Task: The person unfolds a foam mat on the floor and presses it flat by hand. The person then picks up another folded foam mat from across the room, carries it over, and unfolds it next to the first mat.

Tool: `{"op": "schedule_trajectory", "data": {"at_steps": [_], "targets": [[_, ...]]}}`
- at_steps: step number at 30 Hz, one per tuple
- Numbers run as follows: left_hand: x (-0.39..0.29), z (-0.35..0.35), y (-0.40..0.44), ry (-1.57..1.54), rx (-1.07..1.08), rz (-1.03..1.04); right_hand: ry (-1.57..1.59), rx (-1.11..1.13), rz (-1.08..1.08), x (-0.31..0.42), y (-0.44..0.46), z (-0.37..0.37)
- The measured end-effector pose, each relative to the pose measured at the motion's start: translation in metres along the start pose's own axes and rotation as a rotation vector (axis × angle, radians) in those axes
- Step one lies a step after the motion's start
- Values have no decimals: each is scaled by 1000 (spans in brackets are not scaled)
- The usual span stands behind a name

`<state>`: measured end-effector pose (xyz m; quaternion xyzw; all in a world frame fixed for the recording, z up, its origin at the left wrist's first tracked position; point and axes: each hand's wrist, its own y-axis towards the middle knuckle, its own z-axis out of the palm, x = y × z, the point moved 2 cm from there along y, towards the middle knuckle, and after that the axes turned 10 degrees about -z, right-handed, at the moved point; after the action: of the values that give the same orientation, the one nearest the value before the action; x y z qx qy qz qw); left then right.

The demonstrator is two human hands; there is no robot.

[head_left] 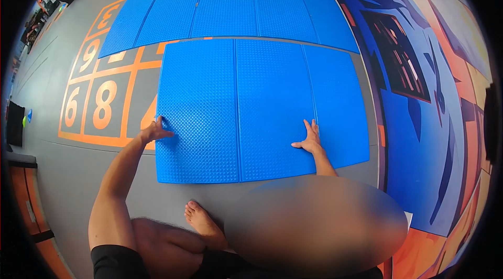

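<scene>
Apparently aligning blue mat (267, 103); left hand (155, 130) spread at edge, right hand (310, 139) splayed, ungripping; next needs even pressure.

The left arm (112, 184) reaches forward with its elbow slightly bent, a short black sleeve (118, 262) covering its upper end. The left hand (156, 130) angles inward, thumb parted from the bent fingers. The right hand (310, 140) is spread, its fingers pointing forward and its thumb stretched out toward the left. Behind it shows a short length of right forearm (325, 166); a blurred patch hides the rest. Below and between the arms, a bent leg (167, 239) and a bare foot (199, 219) show.
</scene>
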<state>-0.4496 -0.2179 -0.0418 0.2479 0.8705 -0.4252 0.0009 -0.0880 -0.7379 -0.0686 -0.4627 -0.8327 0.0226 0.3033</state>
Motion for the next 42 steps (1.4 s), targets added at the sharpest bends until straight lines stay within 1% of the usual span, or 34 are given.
{"op": "schedule_trajectory", "data": {"at_steps": [1, 3, 4, 5, 7, 9, 10, 13, 16, 19, 23, 25, 26, 29, 32, 35, 37, 39, 42], "targets": [[11, 11, 19, 16, -96, 27, -21, 8, 37, 12, -5, -4], [4, 16, 14, 64, -115, 57, -81, -9, 106, 32, -9, -3], [-11, 17, 5, 82, -127, 76, -116, -22, 139, 34, -9, -4], [-23, 19, -5, 151, -149, 45, -138, -45, 123, 31, -6, -4], [-38, 28, -6, 139, -121, 115, -184, -92, 88, 11, 5, 0], [-56, 38, -6, 116, -66, 166, -115, -162, 74, -10, 12, -2], [-68, 40, -12, 136, -71, 153, -79, -195, 64, -8, 12, -4], [-89, 47, -23, 165, -95, 123, -131, -135, 152, 13, 0, -11], [-98, 41, -28, 9, -37, 85, -161, -68, 225, 20, -1, -8], [-107, 37, -35, -29, -48, 118, -165, -34, 306, 20, 1, -5], [-109, 33, -38, -138, -16, 117, -165, 28, 332, 17, 7, -6], [-104, 36, -27, -171, -38, 149, -166, 41, 352, 23, 12, -4], [-99, 38, -23, -188, -50, 162, -158, 17, 276, 28, 13, -1], [-109, 29, -45, -124, -64, 90, -128, -35, 30, 68, 15, 17], [-112, 20, -74, 58, -142, 177, -95, -53, -238, 138, 11, 20], [-105, 10, -94, 204, -264, 322, -36, -97, -466, 195, 12, 22], [-101, 2, -102, 14, -357, 439, -5, -129, -574, 228, 15, 18], [-105, -10, -118, -220, -444, 561, 149, -139, -630, 255, 16, 13], [-123, -30, -142, -333, -529, 705, 410, -189, -756, 290, 17, 1]]}}
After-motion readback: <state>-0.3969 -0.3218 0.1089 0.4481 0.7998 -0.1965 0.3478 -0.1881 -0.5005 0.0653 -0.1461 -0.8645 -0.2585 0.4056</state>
